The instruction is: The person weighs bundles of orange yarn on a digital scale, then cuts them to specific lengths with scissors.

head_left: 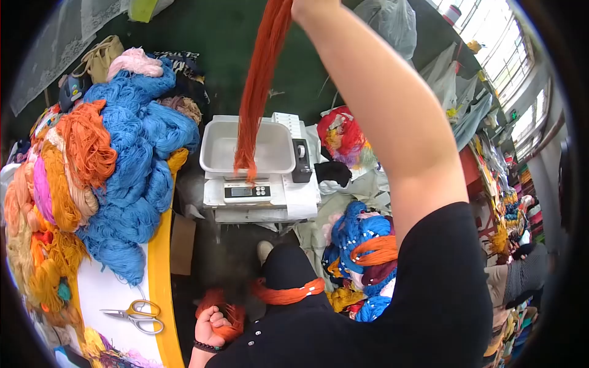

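High at the top edge, my right hand [314, 7] grips a long hank of orange-red yarn [261, 80]; its fingers are partly cut off by the frame. The yarn hangs straight down, its lower end over a white plastic tub [215, 147] on a digital scale [246, 192]. Low on the left, my left hand [210, 326], with a dark beaded bracelet, is closed in a fist on a bunch of orange-red yarn [230, 316]. Another orange yarn loop [288, 294] with a white tag lies across my black clothing.
At left, blue yarn [129, 184] and orange yarn [89, 144] are heaped on a yellow-edged table [161, 294], with scissors [136, 315] near its edge. Multicoloured yarn bundles [362, 245] lie right of the scale. A black device [301, 161] stands beside the tub. Another person [527, 276] is far right.
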